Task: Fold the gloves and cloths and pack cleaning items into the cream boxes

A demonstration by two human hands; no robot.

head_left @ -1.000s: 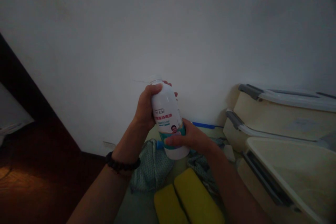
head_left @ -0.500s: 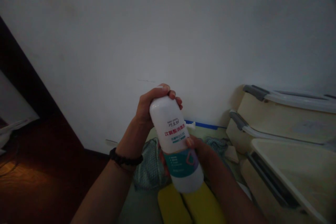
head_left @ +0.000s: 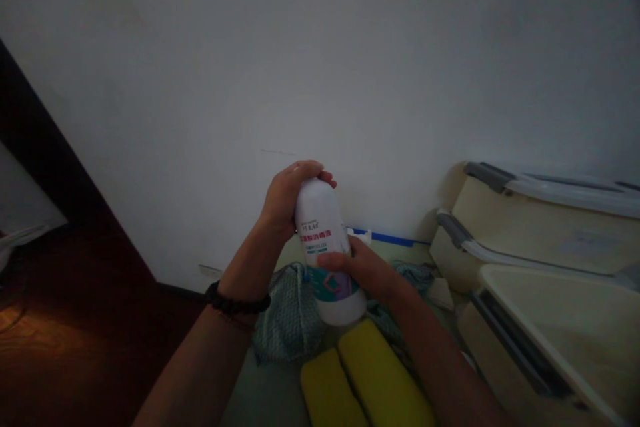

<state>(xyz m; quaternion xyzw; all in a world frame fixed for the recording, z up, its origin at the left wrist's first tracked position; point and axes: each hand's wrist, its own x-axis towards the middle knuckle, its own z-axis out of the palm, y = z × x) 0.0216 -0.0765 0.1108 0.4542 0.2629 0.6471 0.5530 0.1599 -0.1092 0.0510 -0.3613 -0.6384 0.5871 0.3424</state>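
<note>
A white bottle of disinfectant (head_left: 320, 210) with red print and a teal band is tilted in front of me, its top away and its base toward me. My left hand (head_left: 286, 199) is closed over the far top end, which hides the cap. Around the middle of the bottle wraps my right hand (head_left: 363, 268), its thumb lying across the label and its other fingers hidden behind. Just below the base lie two yellow sponge-like blocks (head_left: 383, 373). A teal knitted cloth (head_left: 286, 323) rests under the bottle at the left.
White-and-grey storage bins (head_left: 540, 213) are stacked at the right, with an open cream bin (head_left: 590, 300) in front. A white wall (head_left: 250, 67) rises behind the low green surface (head_left: 273, 397). Dark wooden floor (head_left: 75, 320) lies at the left.
The bottle has turned so its label faces further left, and its base has moved up and away. My right thumb has come across the label. My left hand stays at the top.
</note>
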